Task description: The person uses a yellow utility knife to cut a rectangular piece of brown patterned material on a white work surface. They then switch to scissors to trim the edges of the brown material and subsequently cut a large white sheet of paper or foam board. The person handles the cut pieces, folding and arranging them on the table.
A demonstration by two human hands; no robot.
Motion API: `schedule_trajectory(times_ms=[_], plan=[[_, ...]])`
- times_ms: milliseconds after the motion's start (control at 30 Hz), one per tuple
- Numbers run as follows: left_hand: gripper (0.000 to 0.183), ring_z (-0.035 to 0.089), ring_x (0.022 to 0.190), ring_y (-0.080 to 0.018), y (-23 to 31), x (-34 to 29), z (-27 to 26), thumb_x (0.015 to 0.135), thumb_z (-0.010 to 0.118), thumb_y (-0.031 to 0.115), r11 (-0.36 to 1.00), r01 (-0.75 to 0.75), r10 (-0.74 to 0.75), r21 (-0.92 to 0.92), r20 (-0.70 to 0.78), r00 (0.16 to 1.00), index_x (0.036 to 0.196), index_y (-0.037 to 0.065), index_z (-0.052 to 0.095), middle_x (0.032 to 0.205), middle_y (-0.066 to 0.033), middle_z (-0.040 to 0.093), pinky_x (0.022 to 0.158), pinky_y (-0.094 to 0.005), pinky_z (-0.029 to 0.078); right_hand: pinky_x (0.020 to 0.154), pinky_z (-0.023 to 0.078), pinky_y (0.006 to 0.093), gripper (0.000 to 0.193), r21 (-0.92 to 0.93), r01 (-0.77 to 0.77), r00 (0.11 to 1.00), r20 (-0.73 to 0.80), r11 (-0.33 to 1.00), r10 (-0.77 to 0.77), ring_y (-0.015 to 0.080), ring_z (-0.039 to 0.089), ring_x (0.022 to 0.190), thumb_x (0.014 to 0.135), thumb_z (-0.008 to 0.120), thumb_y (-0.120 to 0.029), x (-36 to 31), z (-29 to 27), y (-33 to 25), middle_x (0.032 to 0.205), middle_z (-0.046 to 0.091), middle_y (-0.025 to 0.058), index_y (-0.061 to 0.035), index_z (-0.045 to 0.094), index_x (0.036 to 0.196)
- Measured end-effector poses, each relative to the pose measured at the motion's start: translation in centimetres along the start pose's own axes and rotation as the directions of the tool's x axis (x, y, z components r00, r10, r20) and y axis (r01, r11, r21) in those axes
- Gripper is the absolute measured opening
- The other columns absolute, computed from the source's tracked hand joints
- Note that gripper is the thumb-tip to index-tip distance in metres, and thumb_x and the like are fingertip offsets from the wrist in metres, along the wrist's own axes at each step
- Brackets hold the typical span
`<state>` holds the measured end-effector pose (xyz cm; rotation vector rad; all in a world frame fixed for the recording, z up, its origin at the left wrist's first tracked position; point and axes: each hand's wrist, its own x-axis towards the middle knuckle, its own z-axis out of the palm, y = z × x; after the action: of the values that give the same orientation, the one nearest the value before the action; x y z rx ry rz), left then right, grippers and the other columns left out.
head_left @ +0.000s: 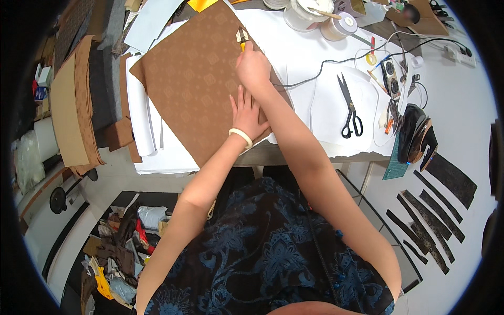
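Note:
A large brown sheet (184, 79) with a faint diamond pattern, leather or fabric, lies at a slant across the white-covered table. My left hand (247, 116), with a pale bangle (241, 137) on its wrist, rests on the sheet's right part, fingers spread flat. Farther out, near the sheet's right edge, my right hand (254, 68) is closed round a yellow-handled tool (242, 41). Its pale metal head points away from me and lies over the brown sheet; its exact kind is too small to make out. My right forearm crosses just right of the left hand.
Black scissors (348, 107) lie on white paper to the right. A dark cable (336, 61) runs across the table. Tubs (303, 20) stand at the back, a speaker-like device (389, 77) at right. A white roll (140, 107) borders the left; a scrap bin (118, 247) is below.

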<state>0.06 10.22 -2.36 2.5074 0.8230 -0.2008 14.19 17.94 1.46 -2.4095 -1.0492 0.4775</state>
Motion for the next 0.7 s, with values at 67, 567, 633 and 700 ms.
schedule_trajectory(times_ms=[67,567,633,700], plan=[[0.105,0.000,0.154,-0.0462,0.0,-0.1,0.0,0.080,0.069,0.063,1.000,-0.006,0.006,-0.008,-0.006,1.000,0.159,0.008,0.027,0.167,-0.0214,0.009,0.119,-0.0693,0.002,0.067,0.059,0.0493,0.027,0.003,-0.028,1.000,0.004,1.000,0.028,0.0402,0.072,0.073,0.090,0.062,-0.013,0.6,0.0,0.0,0.074,0.071,0.0221,0.0034,0.056,0.110],[0.105,0.000,0.154,-0.0464,0.1,0.0,-0.6,0.081,0.070,0.063,1.000,-0.009,0.009,0.002,0.026,1.000,0.159,0.007,0.026,0.167,-0.0245,0.006,0.118,-0.0694,0.001,0.068,0.059,0.0494,0.024,0.000,0.021,1.000,-0.019,1.000,-0.021,0.0416,0.072,0.071,0.088,0.063,-0.013,3.0,0.2,-0.4,0.072,0.070,0.0233,0.0021,0.057,0.105],[0.106,0.000,0.154,-0.0464,0.1,-0.1,-0.8,0.081,0.070,0.063,1.000,0.001,-0.001,-0.002,0.034,0.999,0.159,0.007,0.025,0.167,-0.0246,0.006,0.119,-0.0692,0.001,0.068,0.059,0.0496,0.023,-0.002,0.039,0.999,-0.020,0.999,-0.039,0.0419,0.072,0.071,0.088,0.063,-0.013,3.2,0.2,-0.6,0.072,0.070,0.0237,0.0021,0.057,0.105],[0.107,0.000,0.154,-0.0463,0.1,-0.1,-0.9,0.081,0.071,0.062,1.000,0.003,-0.003,-0.006,0.036,0.999,0.160,0.007,0.024,0.167,-0.0247,0.006,0.119,-0.0690,0.001,0.068,0.059,0.0499,0.023,-0.012,0.063,0.998,-0.020,0.998,-0.063,0.0422,0.072,0.072,0.088,0.062,-0.013,3.3,0.6,-0.7,0.073,0.070,0.0243,0.0023,0.058,0.105]])
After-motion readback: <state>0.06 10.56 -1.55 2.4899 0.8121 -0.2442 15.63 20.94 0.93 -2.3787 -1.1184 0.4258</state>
